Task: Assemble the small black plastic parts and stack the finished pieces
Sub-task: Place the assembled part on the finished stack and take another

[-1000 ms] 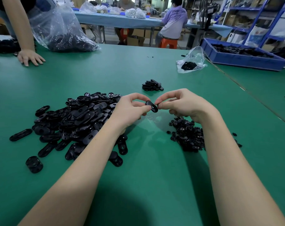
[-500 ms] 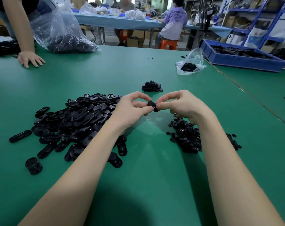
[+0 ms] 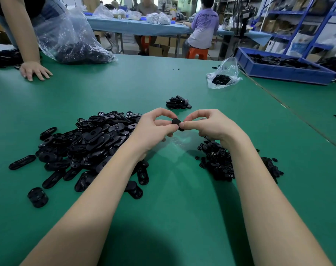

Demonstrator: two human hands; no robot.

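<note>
black part (image 3: 177, 124) mostly hidden by fingertips, small-parts pile (image 3: 217, 162) partly behind right forearm, far specks (image 3: 176, 69) unidentifiable

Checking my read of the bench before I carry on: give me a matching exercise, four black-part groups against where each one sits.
Things:
1. oval parts pile
2. small round parts pile
3. finished stack
4. blue bin

Places:
A. far right table edge
B. under the right forearm
C. just beyond both hands
D. left of the left forearm

Pairs: 1-D, 2-B, 3-C, 4-A. The left hand and right hand together pinch one black part.
</note>
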